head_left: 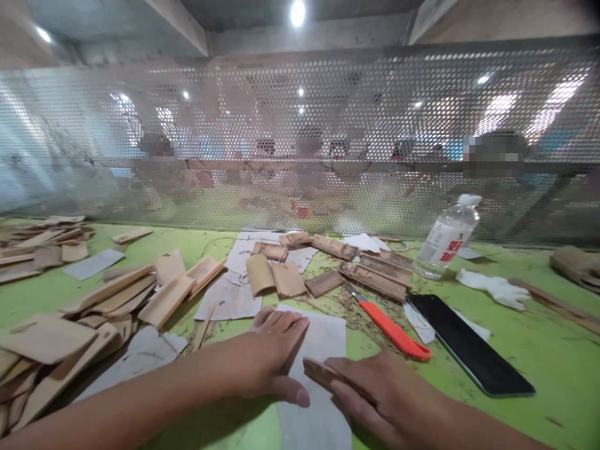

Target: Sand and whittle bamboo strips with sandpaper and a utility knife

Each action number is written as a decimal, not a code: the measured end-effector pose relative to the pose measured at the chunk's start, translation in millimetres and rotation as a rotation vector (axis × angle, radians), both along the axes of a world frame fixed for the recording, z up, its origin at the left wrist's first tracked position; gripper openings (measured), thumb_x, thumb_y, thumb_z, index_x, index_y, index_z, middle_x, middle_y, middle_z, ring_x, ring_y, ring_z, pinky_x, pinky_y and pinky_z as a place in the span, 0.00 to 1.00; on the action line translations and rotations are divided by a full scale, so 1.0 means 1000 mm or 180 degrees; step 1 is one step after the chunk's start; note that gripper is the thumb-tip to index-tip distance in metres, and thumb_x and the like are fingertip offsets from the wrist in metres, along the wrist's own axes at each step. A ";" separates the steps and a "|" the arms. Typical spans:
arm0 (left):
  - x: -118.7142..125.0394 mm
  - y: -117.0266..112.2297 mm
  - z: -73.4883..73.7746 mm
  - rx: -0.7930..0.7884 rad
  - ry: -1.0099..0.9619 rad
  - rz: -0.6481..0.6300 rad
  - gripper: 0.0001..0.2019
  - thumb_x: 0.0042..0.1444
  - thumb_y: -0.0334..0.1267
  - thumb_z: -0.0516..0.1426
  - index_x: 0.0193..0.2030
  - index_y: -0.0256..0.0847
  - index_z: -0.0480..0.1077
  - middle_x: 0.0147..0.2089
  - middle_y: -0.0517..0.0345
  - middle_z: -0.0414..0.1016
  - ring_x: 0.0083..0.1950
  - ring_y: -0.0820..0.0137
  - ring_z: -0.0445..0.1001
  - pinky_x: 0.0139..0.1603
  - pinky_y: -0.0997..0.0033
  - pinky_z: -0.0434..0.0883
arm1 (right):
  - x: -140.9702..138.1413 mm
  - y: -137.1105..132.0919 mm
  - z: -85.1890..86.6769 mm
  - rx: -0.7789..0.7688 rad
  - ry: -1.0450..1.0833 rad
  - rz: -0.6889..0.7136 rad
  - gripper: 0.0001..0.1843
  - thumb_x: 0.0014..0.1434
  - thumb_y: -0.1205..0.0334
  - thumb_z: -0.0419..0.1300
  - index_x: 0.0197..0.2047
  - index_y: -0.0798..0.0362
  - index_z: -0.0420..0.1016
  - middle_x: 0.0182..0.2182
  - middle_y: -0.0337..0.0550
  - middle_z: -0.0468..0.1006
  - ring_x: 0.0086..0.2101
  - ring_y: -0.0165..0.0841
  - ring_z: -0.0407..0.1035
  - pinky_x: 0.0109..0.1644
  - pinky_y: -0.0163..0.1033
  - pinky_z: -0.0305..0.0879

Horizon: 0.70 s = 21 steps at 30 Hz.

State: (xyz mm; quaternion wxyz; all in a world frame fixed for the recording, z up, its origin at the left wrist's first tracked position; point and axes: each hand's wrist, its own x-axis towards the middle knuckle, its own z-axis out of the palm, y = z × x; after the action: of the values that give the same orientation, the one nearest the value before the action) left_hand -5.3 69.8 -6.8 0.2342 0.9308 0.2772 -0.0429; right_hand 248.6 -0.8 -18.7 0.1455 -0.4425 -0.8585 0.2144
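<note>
My left hand [269,353] rests palm down at the edge of a sheet of white paper [328,328], its fingers stretched out and the thumb apart. My right hand [379,384] is closed around a dark brown strip of bamboo [319,373], whose end points left over the same paper. Most of the strip is hidden by the fingers. Just beyond my right hand lies a utility knife [394,328] with an orange handle, its blade toward the far left. Past my left hand are a curved bamboo piece [260,275] and a flat pale one [287,279].
Many cut bamboo pieces [51,337] are heaped on the left of the green table [557,369]. A black phone [469,344], a clear bottle [447,237] and crumpled tissue [494,287] lie or stand right. A perforated screen [262,112] runs behind, with people beyond.
</note>
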 end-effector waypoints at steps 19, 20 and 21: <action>-0.002 0.002 0.001 -0.0037 0.0001 0.0019 0.53 0.57 0.72 0.57 0.77 0.37 0.48 0.71 0.32 0.57 0.73 0.37 0.53 0.71 0.35 0.50 | 0.006 0.011 0.002 -0.0006 -0.0010 -0.0767 0.20 0.73 0.48 0.48 0.48 0.49 0.77 0.31 0.43 0.78 0.28 0.36 0.68 0.33 0.39 0.55; -0.002 0.002 0.000 -0.0020 -0.0022 0.0005 0.52 0.57 0.72 0.57 0.77 0.37 0.48 0.71 0.33 0.57 0.72 0.38 0.53 0.71 0.36 0.50 | 0.007 0.012 0.003 0.0088 0.0054 -0.0878 0.19 0.72 0.48 0.49 0.50 0.48 0.77 0.33 0.45 0.79 0.30 0.37 0.69 0.34 0.40 0.56; -0.002 0.002 0.000 -0.0006 -0.0041 -0.0024 0.51 0.58 0.71 0.57 0.76 0.37 0.50 0.70 0.34 0.58 0.72 0.39 0.54 0.71 0.37 0.50 | 0.007 0.012 0.004 0.0021 0.0237 -0.0870 0.19 0.72 0.47 0.49 0.50 0.48 0.77 0.34 0.45 0.79 0.31 0.37 0.70 0.35 0.40 0.58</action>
State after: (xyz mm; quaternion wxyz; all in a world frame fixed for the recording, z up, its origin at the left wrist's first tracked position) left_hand -7.0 71.7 -7.0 0.2367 0.9319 0.2721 -0.0381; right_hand 255.9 10.8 -14.9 0.2066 -0.5466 -0.7849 0.2061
